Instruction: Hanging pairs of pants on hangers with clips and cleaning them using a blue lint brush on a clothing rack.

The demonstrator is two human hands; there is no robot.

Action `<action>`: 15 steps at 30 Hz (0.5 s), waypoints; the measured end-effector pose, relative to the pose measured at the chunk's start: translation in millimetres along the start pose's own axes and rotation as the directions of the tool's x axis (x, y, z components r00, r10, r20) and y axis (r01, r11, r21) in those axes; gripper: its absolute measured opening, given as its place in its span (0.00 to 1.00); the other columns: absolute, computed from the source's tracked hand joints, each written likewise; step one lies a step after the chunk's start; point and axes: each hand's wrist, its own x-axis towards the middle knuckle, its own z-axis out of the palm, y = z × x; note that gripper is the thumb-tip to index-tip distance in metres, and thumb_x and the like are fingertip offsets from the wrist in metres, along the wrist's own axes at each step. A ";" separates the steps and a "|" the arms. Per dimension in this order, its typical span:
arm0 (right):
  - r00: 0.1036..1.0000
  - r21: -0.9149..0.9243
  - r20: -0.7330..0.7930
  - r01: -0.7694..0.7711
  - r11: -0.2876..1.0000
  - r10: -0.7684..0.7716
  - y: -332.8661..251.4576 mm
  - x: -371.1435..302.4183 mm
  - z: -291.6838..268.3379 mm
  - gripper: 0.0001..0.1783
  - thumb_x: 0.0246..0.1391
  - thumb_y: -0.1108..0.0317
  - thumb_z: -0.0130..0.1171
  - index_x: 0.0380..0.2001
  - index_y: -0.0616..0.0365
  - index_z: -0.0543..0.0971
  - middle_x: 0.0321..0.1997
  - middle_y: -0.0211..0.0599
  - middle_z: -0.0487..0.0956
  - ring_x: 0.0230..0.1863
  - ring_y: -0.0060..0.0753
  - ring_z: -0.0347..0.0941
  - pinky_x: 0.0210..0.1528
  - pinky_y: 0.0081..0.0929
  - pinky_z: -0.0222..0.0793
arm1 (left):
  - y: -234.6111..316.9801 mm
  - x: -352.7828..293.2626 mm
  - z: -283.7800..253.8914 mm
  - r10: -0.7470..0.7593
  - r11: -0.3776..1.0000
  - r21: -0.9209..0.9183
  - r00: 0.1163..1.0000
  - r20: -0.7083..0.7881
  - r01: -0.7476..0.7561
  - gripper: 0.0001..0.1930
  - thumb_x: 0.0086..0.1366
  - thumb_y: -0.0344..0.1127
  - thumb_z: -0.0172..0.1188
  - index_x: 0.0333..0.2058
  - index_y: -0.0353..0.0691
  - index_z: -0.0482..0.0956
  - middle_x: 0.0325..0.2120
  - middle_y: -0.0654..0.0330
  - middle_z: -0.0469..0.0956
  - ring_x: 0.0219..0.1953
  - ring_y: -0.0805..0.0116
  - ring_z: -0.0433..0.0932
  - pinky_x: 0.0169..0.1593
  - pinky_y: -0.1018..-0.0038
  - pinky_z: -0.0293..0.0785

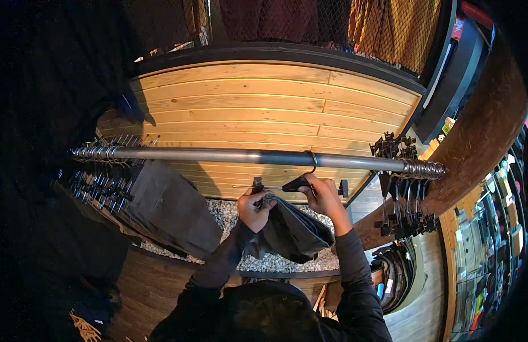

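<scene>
at four o'clock, the right hand (pixel 325 196) grasps the middle of a black-and-silver clip hanger (pixel 296 183) hooked over a round silver metal rail (pixel 218 155). at six o'clock, the left hand (pixel 254 212) pinches the dark grey cloth trousers (pixel 295 231) drooping at five o'clock; whether it squeezes a clip, i cannot tell. steadying the hanger while squaring the cloth's edge should keep them level.

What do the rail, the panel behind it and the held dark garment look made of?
Rail: likely metal, smooth, from its grey sheen.
Panel: wood, seemingly satin, given knots and board seams.
Garment: matte cloth, judging by its soft folds; fibre unclear.
</scene>
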 end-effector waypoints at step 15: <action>0.956 -0.413 -0.287 -0.063 0.908 -0.064 -42.3 2.3 -35.0 0.13 0.50 0.63 0.71 0.28 0.55 0.75 0.17 0.36 0.74 0.20 0.48 0.73 0.21 0.40 0.64 | -0.3 -2.1 -3.4 0.097 0.992 0.085 0.995 -0.017 -0.095 0.14 0.46 0.19 0.69 0.35 0.33 0.85 0.30 0.50 0.82 0.32 0.57 0.82 0.38 0.68 0.79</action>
